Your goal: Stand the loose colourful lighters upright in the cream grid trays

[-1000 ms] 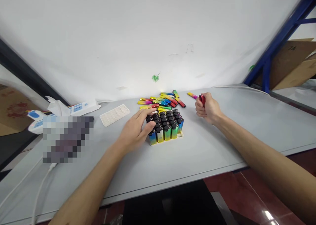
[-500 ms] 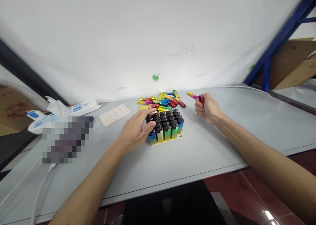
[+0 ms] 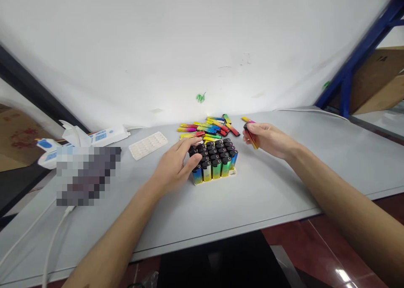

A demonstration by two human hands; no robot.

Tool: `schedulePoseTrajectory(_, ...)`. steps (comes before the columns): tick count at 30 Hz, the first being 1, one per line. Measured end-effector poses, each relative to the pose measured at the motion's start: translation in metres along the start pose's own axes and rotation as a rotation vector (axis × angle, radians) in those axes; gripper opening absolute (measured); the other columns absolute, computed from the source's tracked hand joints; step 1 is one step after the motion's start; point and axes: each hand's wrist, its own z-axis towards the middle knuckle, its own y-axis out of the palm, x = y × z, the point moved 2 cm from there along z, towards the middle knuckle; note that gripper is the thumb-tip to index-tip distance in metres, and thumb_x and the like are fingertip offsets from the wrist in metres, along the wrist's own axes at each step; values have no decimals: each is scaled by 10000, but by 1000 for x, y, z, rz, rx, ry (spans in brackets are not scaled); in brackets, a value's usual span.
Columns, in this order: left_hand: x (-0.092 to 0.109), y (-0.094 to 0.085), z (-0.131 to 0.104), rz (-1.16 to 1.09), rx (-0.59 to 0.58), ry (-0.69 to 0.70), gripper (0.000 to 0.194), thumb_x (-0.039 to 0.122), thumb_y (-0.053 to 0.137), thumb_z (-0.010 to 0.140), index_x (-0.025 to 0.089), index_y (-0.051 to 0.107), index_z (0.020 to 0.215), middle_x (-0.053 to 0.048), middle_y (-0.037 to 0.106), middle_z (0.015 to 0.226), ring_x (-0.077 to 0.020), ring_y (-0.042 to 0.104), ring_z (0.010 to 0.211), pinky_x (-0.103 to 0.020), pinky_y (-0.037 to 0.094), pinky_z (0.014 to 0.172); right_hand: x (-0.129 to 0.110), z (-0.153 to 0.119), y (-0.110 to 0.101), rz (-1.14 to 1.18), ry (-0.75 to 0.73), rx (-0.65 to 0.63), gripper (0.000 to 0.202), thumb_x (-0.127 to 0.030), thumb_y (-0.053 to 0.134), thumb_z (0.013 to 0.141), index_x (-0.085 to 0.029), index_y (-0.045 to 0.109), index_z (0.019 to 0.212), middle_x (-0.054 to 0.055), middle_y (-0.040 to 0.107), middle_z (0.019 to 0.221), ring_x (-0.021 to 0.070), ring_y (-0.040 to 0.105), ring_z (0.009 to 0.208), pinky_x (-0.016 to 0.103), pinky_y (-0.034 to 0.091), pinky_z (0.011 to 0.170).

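Note:
My right hand [image 3: 273, 140] is closed on a lighter [image 3: 253, 140] with a red-to-orange metallic body and a black top, held tilted above the table to the right of a tray. Colourful lighters [image 3: 216, 168] stand upright in rows in that cream tray [image 3: 217, 180], black tops upward. An unfilled slot shows at the tray's front right corner. My left hand [image 3: 173, 164] rests against the left side of the standing lighters, thumb and fingers spread; its fingertips are partly hidden. Behind the tray lies a loose pile of lighters [image 3: 206, 129].
One more lighter [image 3: 247, 120] lies behind my right hand. To the left are a white slotted tray [image 3: 148, 145], a power strip [image 3: 105, 135] with plugs and cables, and a pixelated dark object [image 3: 90, 176]. A white wall [image 3: 202, 48] borders the table's back.
My right hand has turned and moved slightly left, so the lighter's red-orange body now shows outside the fingers. My left hand keeps its place at the standing lighters. The view has shifted slightly.

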Motion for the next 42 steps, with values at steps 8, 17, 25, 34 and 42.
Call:
schedulePoseTrajectory(8, -1, 1, -1, -65, -45, 47, 673, 695, 321, 969, 214, 484, 1409, -123, 574, 1426, -306, 547, 1294, -466, 458, 1060, -6, -9, 1, -243, 26, -236, 315, -503, 751, 814, -201, 691, 747, -8, 557, 701, 129, 463, 665, 307, 365, 649)
schedulePoseTrajectory(17, 2, 5, 0, -54, -133, 16, 866, 655, 701, 783, 245, 363, 1467, -142, 503, 1485, -351, 497, 1350, -528, 453, 1088, -8, -12, 11, -248, 64, -345, 256, -423, 787, 779, -190, 684, 754, -24, 612, 690, 113, 500, 658, 275, 374, 646)
schedulePoseTrajectory(25, 4, 5, 0, -33, -125, 17, 851, 574, 742, 784, 255, 345, 1467, -111, 490, 1494, -309, 489, 1361, -487, 449, 1105, -10, -15, 19, -139, 79, -373, 266, -326, 852, 727, -185, 641, 805, -17, 706, 790, 119, 618, 720, 287, 460, 704)
schedulePoseTrajectory(34, 6, 5, 0, -12, -135, -18, 858, 576, 740, 776, 249, 337, 1460, -120, 500, 1479, -325, 500, 1350, -493, 462, 1089, -8, -17, 25, -130, 83, -416, 285, -306, 846, 747, -190, 598, 823, -4, 739, 842, 130, 669, 772, 291, 489, 729)
schedulePoseTrajectory(42, 5, 4, 0, 5, -130, 1, 843, 550, 745, 785, 245, 336, 1456, -121, 506, 1467, -317, 509, 1338, -482, 464, 1089, -11, -19, 29, -171, 52, -432, 311, -308, 831, 762, -199, 540, 775, -16, 707, 802, 140, 671, 773, 279, 484, 683)
